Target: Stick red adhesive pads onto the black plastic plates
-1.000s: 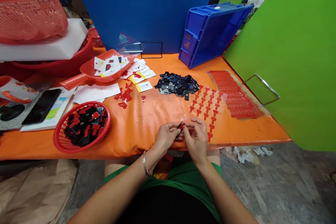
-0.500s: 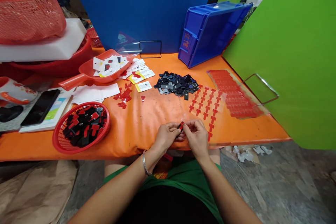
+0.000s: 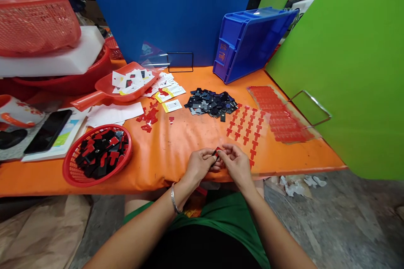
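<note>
Fingertips of the left hand [image 3: 198, 164] pinch a small black piece [image 3: 216, 152] with red on its face, and those of the right hand [image 3: 237, 166] are closed together at its other side, just above the near edge of the glossy, rippled orange cover [image 3: 158, 151]. By my eye it's well underway but far from finished: the round red mesh basket [image 3: 73, 160] holds plenty of black pieces mixed with red, while a loose heap of flat, shiny dark rectangles [image 3: 210, 103] lies apart, beside red T-shapes [image 3: 246, 138] in uneven columns on a clear film.
</note>
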`<state>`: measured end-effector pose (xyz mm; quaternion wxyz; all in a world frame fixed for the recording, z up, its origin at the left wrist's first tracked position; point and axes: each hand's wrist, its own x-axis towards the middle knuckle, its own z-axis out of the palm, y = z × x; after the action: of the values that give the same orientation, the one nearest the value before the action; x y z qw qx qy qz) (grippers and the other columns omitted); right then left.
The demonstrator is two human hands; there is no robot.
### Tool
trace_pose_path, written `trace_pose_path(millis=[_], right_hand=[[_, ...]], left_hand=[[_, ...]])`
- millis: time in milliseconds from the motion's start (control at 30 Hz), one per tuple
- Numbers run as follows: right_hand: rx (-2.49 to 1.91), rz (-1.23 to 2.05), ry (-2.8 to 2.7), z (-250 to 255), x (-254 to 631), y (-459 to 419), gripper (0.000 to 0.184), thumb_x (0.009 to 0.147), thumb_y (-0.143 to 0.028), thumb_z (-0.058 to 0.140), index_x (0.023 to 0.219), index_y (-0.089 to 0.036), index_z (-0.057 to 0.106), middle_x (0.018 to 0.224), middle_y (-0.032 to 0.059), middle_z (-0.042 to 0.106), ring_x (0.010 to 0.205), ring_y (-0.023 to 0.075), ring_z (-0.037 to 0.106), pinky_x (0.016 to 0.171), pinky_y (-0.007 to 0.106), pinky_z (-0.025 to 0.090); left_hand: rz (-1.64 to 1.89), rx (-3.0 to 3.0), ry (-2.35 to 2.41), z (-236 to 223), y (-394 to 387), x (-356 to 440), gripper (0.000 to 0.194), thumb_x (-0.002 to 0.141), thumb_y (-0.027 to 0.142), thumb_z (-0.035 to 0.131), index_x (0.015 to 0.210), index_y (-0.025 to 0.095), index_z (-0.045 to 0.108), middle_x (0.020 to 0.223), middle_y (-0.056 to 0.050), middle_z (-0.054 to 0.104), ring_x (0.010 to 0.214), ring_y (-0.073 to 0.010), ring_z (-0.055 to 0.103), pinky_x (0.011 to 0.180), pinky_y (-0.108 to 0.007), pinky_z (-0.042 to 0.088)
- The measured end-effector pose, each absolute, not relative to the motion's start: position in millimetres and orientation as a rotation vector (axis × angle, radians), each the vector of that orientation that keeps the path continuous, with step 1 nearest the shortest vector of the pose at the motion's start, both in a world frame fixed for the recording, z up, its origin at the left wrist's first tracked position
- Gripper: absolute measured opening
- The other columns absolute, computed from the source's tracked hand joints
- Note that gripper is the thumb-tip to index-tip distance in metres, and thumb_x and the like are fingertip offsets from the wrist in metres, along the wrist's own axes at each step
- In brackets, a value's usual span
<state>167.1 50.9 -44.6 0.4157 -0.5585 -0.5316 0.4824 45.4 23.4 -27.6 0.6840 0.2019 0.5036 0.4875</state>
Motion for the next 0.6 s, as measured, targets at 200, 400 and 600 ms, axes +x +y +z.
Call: trace_pose_path(millis=[200,400,600], right_hand=[[-1.362,1.356,-1.395,-39,172,57,0.033,0.070,-0.050,0.065,0.067,-0.018,0.059,0.048,-0.0026,0.055,0.038,0.0100,0.045,0.039,0.022,0.035],[-1.427,1.298,-1.367,-40,172,59,0.045,0.077,-0.059,0.053,0.056,-0.019,0.051,0.040,-0.0033,0.049,0.033,0.0096,0.040,0.037,0.022,0.031],[-1.426,1.264,-1.446,-36,169,49,0.042,0.074,-0.060,0.054,0.069,-0.019,0.055,0.050,-0.0029,0.052,0.036,0.0105,0.043,0.036,0.023,0.032]], left_hand=[[1.059,0.488,1.138,-27,24,46,0.009,0.072,0.014,0.065,0.079,0.008,0.063,0.062,-0.005,0.065,0.055,-0.0111,0.063,0.060,-0.023,0.054],[1.077,0.513,1.093,-21,22,45,0.016,0.070,0.020,0.068,0.080,0.008,0.064,0.070,-0.007,0.068,0.057,-0.0111,0.063,0.062,-0.023,0.053],[1.286,0.773,1.159,19,12,-8,0.035,0.076,0.036,0.061,0.098,0.009,0.063,0.079,-0.009,0.070,0.067,-0.0162,0.065,0.068,-0.029,0.053]])
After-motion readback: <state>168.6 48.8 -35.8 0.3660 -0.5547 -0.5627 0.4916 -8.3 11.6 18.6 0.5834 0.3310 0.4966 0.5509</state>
